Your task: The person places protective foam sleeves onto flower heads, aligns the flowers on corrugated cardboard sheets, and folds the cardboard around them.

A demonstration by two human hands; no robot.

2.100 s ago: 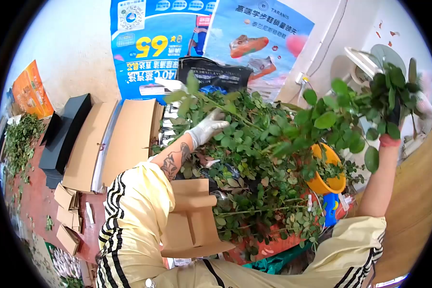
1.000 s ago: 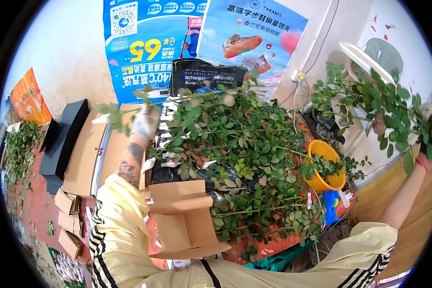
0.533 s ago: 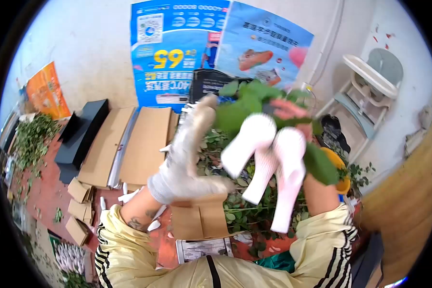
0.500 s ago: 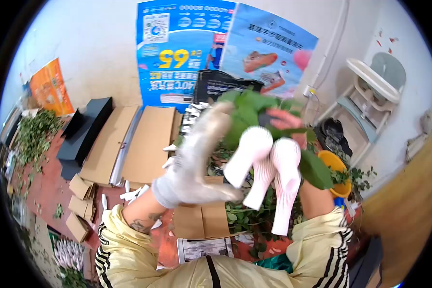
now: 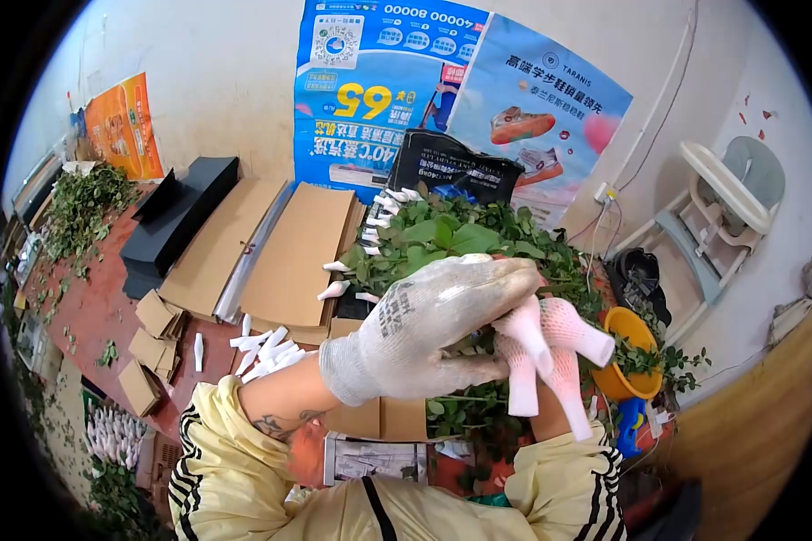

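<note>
Several flower heads in pale pink net sleeves (image 5: 564, 347), which look like roses, form a bunch in front of me. Their tips point down and to the right. My left hand (image 5: 433, 320), in a printed white work glove, is closed round the bunch, with the thumb below and the fingers over the top. Behind the heads, my right hand is mostly hidden; its bare forearm (image 5: 555, 424) rises to the bunch from below. Green leaves (image 5: 451, 236) of the stems show beyond the glove.
Loose white net sleeves (image 5: 266, 353) lie left of my arm, near cardboard pieces (image 5: 158, 317) and large cardboard sheets (image 5: 293, 257). A leafy flower pile (image 5: 532, 234) lies behind the bunch. At right stand a yellow bucket (image 5: 627, 383) and a high chair (image 5: 722, 194).
My left hand, open and apart from the bunch before, has closed round it. The netted heads have swung to point down and right. The view has shifted slightly.
</note>
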